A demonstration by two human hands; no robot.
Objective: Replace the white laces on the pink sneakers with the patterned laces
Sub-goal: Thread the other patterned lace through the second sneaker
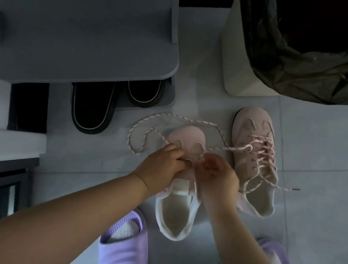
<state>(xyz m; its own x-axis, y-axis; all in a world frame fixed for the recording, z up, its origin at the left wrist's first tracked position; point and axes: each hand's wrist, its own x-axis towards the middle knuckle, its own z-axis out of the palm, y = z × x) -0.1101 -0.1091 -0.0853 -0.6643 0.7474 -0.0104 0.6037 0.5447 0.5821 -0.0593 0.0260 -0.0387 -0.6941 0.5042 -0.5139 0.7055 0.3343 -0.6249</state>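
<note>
Closest to me are the purple slippers [123, 253] on the person's feet, toes pointing away. Just past them the near pink sneaker [176, 216] sits on the tiled floor [321, 151], heel toward me, toe straight away, so its long axis runs near to far. Both hands are on its eyelet area. The left hand [164, 163] has its fingers curled tight, pinching the patterned lace [192, 120]. The right hand [218, 173] is a bit blurry, fingers curled too, with the other run of lace going into its fingertips. The lace loops out left, arcs beyond the toe and drapes over the second sneaker [256, 125], which is just to the right, toe away, angled slightly left and already laced. Farther back are black slippers [92, 110] under a grey bench [82, 31] and a white bin [234, 51].
</note>
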